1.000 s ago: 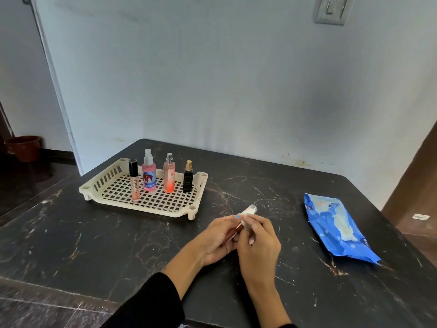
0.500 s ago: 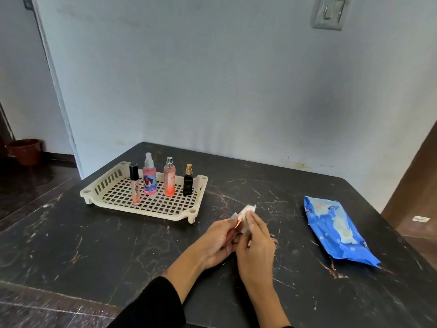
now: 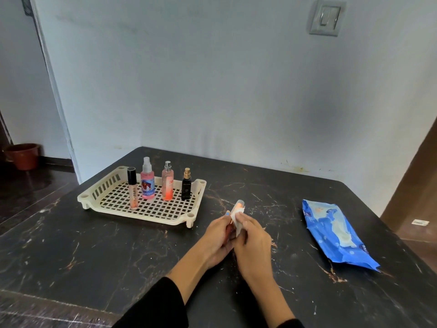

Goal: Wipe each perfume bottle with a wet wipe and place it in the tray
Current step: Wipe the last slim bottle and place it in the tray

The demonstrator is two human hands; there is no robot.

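Near the tray's front corner, above the table, the left hand pinches a small perfume bottle steady so the right hand, fingers clamped on a wet wipe, can rub it. Four bottles stand upright inside, presumably wiped.

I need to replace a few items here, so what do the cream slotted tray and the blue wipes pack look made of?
The cream slotted tray looks like moulded plastic with a matt finish, judging by its grid floor and rounded corner posts. The blue wipes pack looks like thin glossy plastic film, since it crinkles and catches light.
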